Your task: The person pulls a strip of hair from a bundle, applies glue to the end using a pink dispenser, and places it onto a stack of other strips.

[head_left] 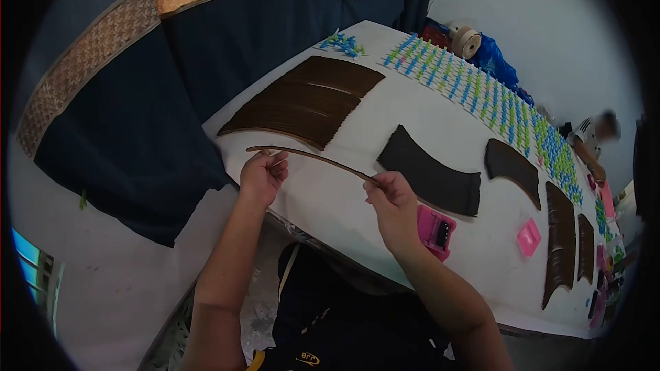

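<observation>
A thin, slightly curved brown strip (313, 156) is held just above the white table (385, 106). My left hand (262, 177) pinches its left end between thumb and fingers. My right hand (393, 207) grips its right end. Behind the strip lies a large fan of similar brown strips (306, 99). To the right of my right hand lies a dark curved stack of strips (432, 172).
A pink box (434, 231) sits by my right wrist, a smaller pink one (529, 237) further right. More curved brown stacks (512, 167) run rightwards. Rows of blue and green clips (481, 93) line the far edge. A tape roll (466, 42) and another person (592, 139) are at the far end.
</observation>
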`<control>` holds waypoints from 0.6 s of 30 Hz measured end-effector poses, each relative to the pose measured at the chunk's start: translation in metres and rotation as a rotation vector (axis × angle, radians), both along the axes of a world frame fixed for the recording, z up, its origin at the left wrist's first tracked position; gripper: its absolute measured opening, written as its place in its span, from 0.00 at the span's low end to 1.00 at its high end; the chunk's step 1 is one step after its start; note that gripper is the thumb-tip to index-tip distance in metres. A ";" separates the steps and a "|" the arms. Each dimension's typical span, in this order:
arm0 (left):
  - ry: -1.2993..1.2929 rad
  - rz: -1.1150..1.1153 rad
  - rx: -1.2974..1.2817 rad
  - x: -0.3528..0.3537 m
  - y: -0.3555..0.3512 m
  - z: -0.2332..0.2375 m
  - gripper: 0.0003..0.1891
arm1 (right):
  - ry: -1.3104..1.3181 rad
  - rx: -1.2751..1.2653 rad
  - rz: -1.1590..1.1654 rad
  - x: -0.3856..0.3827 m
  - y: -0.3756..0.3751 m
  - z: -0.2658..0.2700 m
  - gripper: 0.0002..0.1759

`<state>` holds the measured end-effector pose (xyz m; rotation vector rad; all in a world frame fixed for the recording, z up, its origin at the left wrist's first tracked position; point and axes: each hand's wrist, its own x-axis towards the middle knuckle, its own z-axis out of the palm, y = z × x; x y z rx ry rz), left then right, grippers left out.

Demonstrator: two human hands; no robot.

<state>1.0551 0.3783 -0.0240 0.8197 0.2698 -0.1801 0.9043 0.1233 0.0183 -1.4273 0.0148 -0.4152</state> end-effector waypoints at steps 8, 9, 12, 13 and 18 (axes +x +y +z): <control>0.043 -0.180 0.207 0.046 0.041 0.000 0.01 | 0.160 -0.138 0.026 0.073 0.042 -0.021 0.08; 0.062 -0.230 0.293 0.050 0.044 0.002 0.01 | 0.169 -0.205 -0.003 0.080 0.045 -0.022 0.09; 0.058 -0.322 0.505 0.058 0.052 0.007 0.05 | 0.206 -0.328 -0.032 0.093 0.049 -0.024 0.11; 0.035 -0.369 0.636 0.059 0.053 0.008 0.08 | 0.234 -0.381 -0.038 0.096 0.050 -0.023 0.11; -0.450 -0.070 1.631 0.016 0.042 0.001 0.15 | 0.235 -0.653 -0.111 0.099 0.052 -0.029 0.10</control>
